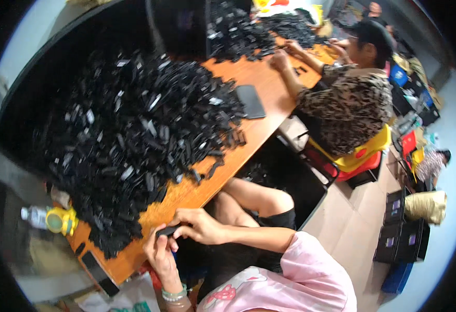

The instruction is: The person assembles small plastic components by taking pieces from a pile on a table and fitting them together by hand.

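My left hand [161, 257] and my right hand [201, 226] meet just off the near edge of the wooden table [173, 200]. Between their fingers is a small, dark, oblong part [166, 231]. Both hands are closed on it; its exact kind is too small to tell. Beyond my hands a large heap of black, elongated small parts [144, 119] covers much of the table. Some of these parts catch the light, and several lie loose along the heap's near edge.
A flat dark slab [250, 102] lies right of the heap. A phone [100, 273], a yellow object [62, 221] and a bottle [34, 217] are at left. A co-worker [347, 99] sits farther along the table. Black crates [402, 240] stand on the floor at right.
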Demonstrator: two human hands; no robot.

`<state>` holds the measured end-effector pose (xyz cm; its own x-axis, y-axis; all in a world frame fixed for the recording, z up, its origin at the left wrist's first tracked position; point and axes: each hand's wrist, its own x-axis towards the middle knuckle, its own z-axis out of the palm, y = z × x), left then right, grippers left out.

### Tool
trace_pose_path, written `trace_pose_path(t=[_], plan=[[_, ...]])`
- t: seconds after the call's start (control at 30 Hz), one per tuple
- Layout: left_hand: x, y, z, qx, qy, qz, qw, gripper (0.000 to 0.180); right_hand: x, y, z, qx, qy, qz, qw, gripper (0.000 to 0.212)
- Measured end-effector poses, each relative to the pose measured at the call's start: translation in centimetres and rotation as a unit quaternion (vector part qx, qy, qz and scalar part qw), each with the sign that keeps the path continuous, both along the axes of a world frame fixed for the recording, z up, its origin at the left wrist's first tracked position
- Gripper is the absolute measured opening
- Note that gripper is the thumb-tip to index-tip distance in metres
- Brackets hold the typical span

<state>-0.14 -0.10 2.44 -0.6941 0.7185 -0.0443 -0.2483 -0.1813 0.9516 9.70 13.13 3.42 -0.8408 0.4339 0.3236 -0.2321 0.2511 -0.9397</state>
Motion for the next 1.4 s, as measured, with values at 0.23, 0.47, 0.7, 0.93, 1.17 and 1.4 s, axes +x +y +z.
trace_pose_path(t=[0.23, 0.47, 0.7, 0.93, 1.17, 1.4], plan=[[-3.5, 1.5, -1.3, -0.186, 0.375, 0.05, 0.907, 0.012, 0.9, 3.0, -1.1, 0.131, -0.142, 0.053, 0.98, 0.029], [-4.2, 7.4, -4.0, -0.266, 0.569, 0.042, 0.777, 0.017, 3.2, 10.2, -4.4, 0.448, -0.26, -0.25, 0.818, 0.023], [-3.3, 7.0, -4.8, -0.291, 0.631, 0.063, 0.716, 0.017, 3.9, 10.3, -3.9, 0.392, -0.193, -0.27, 0.858, 0.021], [-0.8, 4.8, -2.1, -0.128, 0.055, 0.018, 0.99, 0.017, 2.6, 6.3, -1.7, -0.172, -0.154, -0.083, 0.969, 0.017], [0.1, 2.8, 0.0, -0.1, 0.029, -0.111, 0.988, 0.032, 2.1, 3.8, 1.2, -0.037, -0.11, 0.005, 0.993, 0.031], [-0.2, 2.8, 1.1, -0.087, 0.215, -0.053, 0.971, 0.022, 2.1, 3.7, 0.9, 0.121, -0.157, 0.026, 0.98, 0.032]])
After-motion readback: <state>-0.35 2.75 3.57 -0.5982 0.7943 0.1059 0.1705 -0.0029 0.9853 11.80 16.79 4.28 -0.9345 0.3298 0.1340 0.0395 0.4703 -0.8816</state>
